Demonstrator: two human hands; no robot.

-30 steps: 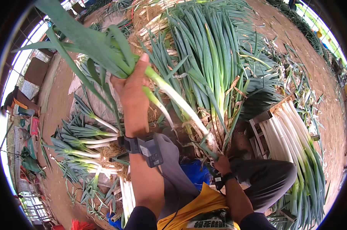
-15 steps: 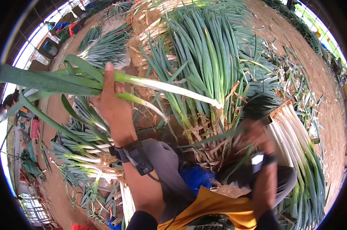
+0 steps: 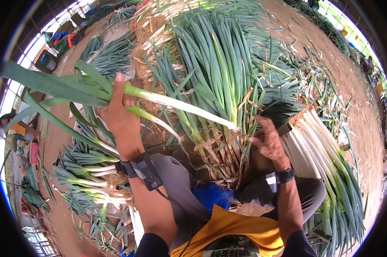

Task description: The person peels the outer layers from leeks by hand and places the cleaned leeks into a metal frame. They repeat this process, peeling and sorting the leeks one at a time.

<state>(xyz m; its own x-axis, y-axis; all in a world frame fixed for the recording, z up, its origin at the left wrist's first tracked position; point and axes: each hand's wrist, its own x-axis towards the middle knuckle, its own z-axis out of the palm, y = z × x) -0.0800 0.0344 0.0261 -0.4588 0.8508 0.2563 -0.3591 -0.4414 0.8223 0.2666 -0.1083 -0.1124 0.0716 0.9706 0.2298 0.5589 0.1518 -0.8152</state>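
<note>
My left hand (image 3: pixel 121 122) is closed around two green onions near where the leaves start. The longer green onion (image 3: pixel 180 105) points right with its white shank bare, and a thinner green onion (image 3: pixel 158 123) curves below it. Their leaves trail off to the left. My right hand (image 3: pixel 268 141) hangs empty with fingers apart, just right of the longer one's root end. Behind them stands a large bunch of untrimmed green onions (image 3: pixel 215 64), with dry brown husks at its base between my knees.
Clean white-stemmed green onions (image 3: pixel 326 154) are stacked by my right leg. Another pile of green onions (image 3: pixel 95 180) lies on the left. Loose leaf scraps (image 3: pixel 326 85) cover the ground at right. Blue plastic (image 3: pixel 212 196) sits between my legs.
My right hand was blurred by motion lower right with a green leaf strip trailing near it; now it is raised, empty and nearer the root end. The left hand keeps its hold.
</note>
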